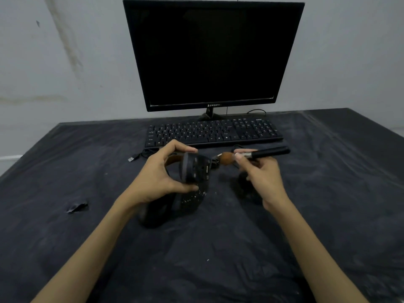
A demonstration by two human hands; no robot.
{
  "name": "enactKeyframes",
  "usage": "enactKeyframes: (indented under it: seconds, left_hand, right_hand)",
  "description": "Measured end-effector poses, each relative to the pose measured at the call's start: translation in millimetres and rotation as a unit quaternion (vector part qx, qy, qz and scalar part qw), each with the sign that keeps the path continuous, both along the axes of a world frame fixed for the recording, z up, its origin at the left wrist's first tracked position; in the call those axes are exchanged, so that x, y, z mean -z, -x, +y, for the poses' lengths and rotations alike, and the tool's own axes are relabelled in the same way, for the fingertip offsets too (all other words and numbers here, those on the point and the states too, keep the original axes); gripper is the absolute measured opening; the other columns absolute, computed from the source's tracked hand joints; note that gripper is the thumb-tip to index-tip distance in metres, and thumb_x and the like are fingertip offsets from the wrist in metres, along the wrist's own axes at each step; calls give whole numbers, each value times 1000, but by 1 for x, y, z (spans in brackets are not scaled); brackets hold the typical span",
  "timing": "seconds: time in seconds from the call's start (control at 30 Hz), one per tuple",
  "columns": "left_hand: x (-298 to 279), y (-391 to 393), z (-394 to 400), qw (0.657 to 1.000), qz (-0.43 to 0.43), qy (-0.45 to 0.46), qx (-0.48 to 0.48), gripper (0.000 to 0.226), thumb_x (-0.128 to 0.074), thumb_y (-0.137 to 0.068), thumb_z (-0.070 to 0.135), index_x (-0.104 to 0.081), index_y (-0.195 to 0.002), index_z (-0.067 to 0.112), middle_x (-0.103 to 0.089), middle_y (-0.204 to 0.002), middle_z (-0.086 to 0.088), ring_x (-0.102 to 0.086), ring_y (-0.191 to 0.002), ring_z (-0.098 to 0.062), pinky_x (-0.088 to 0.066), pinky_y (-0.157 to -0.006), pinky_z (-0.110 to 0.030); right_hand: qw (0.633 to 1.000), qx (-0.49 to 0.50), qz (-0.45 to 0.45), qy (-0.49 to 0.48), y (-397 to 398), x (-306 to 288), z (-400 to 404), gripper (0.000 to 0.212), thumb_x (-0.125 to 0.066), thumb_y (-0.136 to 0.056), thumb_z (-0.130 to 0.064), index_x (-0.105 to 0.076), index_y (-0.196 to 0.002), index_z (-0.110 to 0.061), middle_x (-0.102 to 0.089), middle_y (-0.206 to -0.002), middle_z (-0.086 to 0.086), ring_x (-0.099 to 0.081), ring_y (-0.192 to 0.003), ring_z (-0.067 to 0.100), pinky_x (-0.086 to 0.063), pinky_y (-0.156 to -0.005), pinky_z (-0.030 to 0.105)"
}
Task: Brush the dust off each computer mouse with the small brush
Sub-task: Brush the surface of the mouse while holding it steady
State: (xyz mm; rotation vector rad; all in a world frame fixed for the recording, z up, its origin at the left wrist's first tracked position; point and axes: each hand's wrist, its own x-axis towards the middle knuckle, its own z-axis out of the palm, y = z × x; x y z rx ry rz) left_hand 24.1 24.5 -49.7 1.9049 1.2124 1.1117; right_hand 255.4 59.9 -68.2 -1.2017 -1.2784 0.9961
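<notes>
**Brush Meets Mouse Above the Table**

The left hand point(161, 176) holds a black computer mouse point(195, 169) up in the air, over the dark table cover point(218, 259). Thumb and fingers curl round it and pinch it at both ends. The mouse is tipped on its side, so its long way runs up and down.

The right hand point(260, 176) pinches the small brush point(255, 155) near its silver band. The brush lies almost flat. Its brown hairs point left, next to the top of the mouse, and its black handle points right.

A second mouse point(175, 206) lies on the cover under the left hand, with pale specks on it. A keyboard point(213, 132) and dark monitor point(213, 53) stand behind.
</notes>
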Motion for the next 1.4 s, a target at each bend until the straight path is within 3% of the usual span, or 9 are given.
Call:
enactKeyframes:
  seconds: [0.17,0.3,0.53,0.7,0.8,1.03,1.13,1.3,1.4]
  left_hand:
    - [-20,-8,12,978,203,-26,45,71,-85,-58,9,-56,-118,34,-58,-123,17,-49,-120,5,-23,-118,-44]
    - [-30,-47,13,884,440,-119,106,61,-64,-72,6,-53,-123,38,-54,-124,21,-39,-127,1,8,-115,-36]
    - [-14,-76,14,799,560,-165,142,61,-53,-82,0,-49,-129,38,-51,-129,18,-26,-129,-19,6,-112,-44]
    - [-4,-73,14,826,521,-162,143,71,-51,-79,-6,-46,-132,42,-46,-139,25,-10,-143,-17,15,-109,-38]
    - [-2,-57,8,860,488,-108,105,86,-52,-77,-4,-30,-143,47,-25,-152,28,4,-146,-8,17,-109,-34]
    - [-3,-7,-7,946,319,60,-10,87,-81,-66,49,-36,-140,44,-36,-136,31,-15,-138,2,-7,-111,-29]
    - [1,-13,-8,954,291,71,-12,107,-79,-47,69,-36,-141,41,-44,-135,30,-24,-133,6,-11,-116,-32]
    - [10,-29,-7,952,295,77,-9,114,-85,-50,60,-28,-145,36,-47,-135,25,-21,-135,4,-4,-115,-29]
    - [11,-34,-6,949,306,80,-13,117,-86,-49,60,-24,-146,35,-45,-137,23,-18,-136,3,0,-116,-31]
  right_hand:
    - [999,10,1,-36,-17,-20,-1,4,-66,-89,-27,-70,-89,-26,-71,-86,5,-60,-68,8,-43,-49,15]
    - [998,19,-14,-57,-28,-27,-4,6,-65,-89,-28,-69,-94,-30,-70,-87,4,-60,-70,7,-44,-50,14]
    - [999,27,-12,-34,-46,-18,-10,6,-65,-90,-23,-68,-87,-26,-70,-84,-4,-63,-73,7,-48,-54,18]
    - [1000,22,-11,-11,-51,-13,-10,5,-64,-90,-21,-68,-89,-24,-71,-85,-3,-63,-71,7,-47,-52,16]
    - [999,-3,-39,6,-54,-9,-12,5,-66,-88,-22,-68,-93,-22,-72,-85,-2,-65,-71,8,-47,-53,18]
    - [998,-27,-57,-12,-50,-10,-9,6,-71,-84,-17,-68,-87,-22,-71,-82,-2,-62,-63,-3,-44,-56,9]
    - [990,-100,-102,-8,-31,-10,-9,7,-72,-83,-16,-69,-86,-21,-73,-84,-4,-66,-75,1,-49,-70,16]
    - [920,-37,-386,-53,-23,-6,8,9,-69,-84,-28,-63,-88,-33,-68,-85,-9,-61,-76,12,-52,-78,35]
    - [944,-7,-324,-69,-21,-18,10,7,-70,-83,-29,-64,-86,-31,-68,-83,-11,-62,-74,13,-51,-76,34]
